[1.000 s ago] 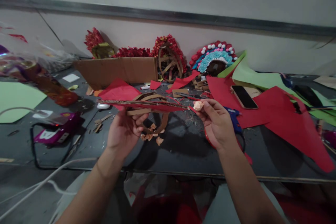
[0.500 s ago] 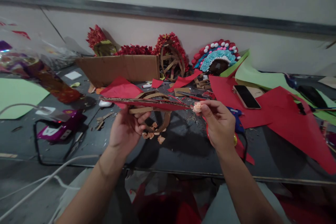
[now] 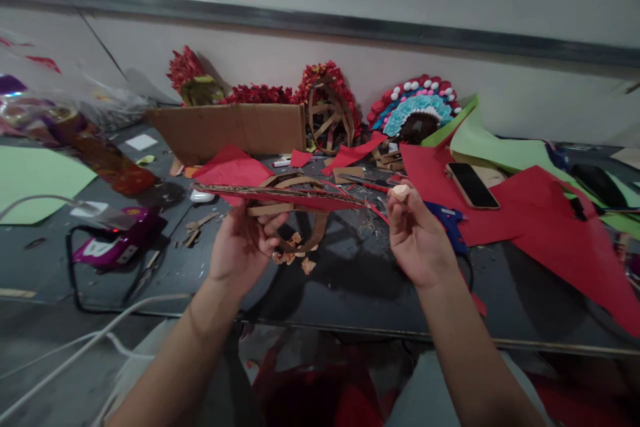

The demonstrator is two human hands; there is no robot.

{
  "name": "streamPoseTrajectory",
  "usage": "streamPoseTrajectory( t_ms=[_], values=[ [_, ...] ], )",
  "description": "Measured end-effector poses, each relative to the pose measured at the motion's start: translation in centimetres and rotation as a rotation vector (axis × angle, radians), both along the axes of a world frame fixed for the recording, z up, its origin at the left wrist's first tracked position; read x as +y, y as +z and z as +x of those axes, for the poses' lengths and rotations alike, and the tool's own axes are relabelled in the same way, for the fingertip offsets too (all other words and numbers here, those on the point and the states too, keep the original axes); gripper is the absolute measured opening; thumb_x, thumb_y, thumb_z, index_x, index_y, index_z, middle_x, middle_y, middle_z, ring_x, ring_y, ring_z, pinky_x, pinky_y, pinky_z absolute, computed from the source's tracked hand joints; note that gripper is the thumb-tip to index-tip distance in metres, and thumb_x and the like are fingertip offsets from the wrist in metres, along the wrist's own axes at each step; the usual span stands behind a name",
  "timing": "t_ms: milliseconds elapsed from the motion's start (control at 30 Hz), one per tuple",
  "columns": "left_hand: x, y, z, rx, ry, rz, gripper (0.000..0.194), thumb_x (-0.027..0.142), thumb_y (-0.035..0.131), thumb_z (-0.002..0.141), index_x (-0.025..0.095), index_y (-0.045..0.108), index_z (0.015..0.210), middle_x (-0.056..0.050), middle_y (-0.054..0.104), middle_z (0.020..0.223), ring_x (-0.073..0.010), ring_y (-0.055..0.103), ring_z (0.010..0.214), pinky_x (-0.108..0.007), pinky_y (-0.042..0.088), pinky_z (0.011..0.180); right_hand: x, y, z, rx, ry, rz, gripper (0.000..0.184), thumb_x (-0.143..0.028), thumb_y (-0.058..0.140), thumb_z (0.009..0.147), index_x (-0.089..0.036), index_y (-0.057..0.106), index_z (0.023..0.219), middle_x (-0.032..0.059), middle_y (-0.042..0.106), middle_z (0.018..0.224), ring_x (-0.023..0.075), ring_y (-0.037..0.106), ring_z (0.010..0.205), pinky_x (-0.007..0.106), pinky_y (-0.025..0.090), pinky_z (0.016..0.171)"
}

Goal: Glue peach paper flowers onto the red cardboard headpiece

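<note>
My left hand (image 3: 243, 247) grips a cardboard headpiece (image 3: 320, 200) from below, fingers wrapped around one of its brown strips. Its flat red panel is seen nearly edge-on, with curved brown cardboard bands above and below. Between the fingertips of my right hand (image 3: 423, 247) is a small peach crumpled-paper flower (image 3: 401, 193), held apart from the panel's right end. Several similar peach paper pieces (image 3: 308, 266) lie on the table under the headpiece. Just behind my right hand rests a blue glue gun (image 3: 447, 217), partly hidden.
A purple power strip (image 3: 117, 237) with a plugged-in white adapter and cables sits at the left. Red paper sheets (image 3: 540, 213) and a phone (image 3: 473, 185) lie on the right. Along the wall stand a cardboard piece (image 3: 227, 130) and a red-and-blue decorated headdress (image 3: 415, 110).
My right hand has moved right and slightly up, away from the panel's end, and has turned with the paper flower upward. My left hand and the headpiece stay nearly still.
</note>
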State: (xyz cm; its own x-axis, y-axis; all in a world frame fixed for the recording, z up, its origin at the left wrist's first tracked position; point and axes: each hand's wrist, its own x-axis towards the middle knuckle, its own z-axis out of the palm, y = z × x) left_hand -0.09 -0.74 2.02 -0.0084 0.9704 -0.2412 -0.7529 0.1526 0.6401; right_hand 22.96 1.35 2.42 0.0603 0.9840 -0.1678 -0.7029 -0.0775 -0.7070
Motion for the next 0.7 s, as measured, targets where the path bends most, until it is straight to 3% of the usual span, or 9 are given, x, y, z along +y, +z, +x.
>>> streamPoseTrajectory(
  t_ms=[167,433,700],
  values=[
    [0.0,0.0,-0.1,0.004,0.001,-0.006,0.050,0.029,0.011,0.096,0.016,0.059,0.092,-0.006,0.070,0.065,-0.0157,0.069,0.062,-0.014,0.048,0.035,0.1,-0.3,0.9,-0.034,0.124,0.020,0.022,-0.030,0.077,0.062,-0.027,0.068,0.082,-0.0073,0.069,0.081,0.0025,0.065,0.078,0.005,0.052,0.072],
    [-0.1,0.0,-0.1,0.014,0.012,0.003,0.048,0.028,0.013,0.096,0.015,0.059,0.090,-0.008,0.072,0.070,-0.0165,0.070,0.063,-0.015,0.048,0.035,-0.4,0.1,0.6,-0.186,0.081,0.172,0.014,-0.028,0.076,0.063,-0.025,0.067,0.073,-0.0078,0.068,0.072,0.0054,0.066,0.075,0.011,0.054,0.069],
    [-0.1,0.1,0.0,0.011,0.006,-0.006,0.049,0.028,0.012,0.096,0.016,0.059,0.089,-0.007,0.073,0.073,-0.0157,0.070,0.063,-0.015,0.048,0.035,-1.1,-0.6,-0.4,-0.510,-0.063,0.417,0.009,-0.022,0.068,0.073,-0.023,0.068,0.082,-0.0013,0.070,0.085,0.0096,0.065,0.080,0.022,0.053,0.077]
  ],
)
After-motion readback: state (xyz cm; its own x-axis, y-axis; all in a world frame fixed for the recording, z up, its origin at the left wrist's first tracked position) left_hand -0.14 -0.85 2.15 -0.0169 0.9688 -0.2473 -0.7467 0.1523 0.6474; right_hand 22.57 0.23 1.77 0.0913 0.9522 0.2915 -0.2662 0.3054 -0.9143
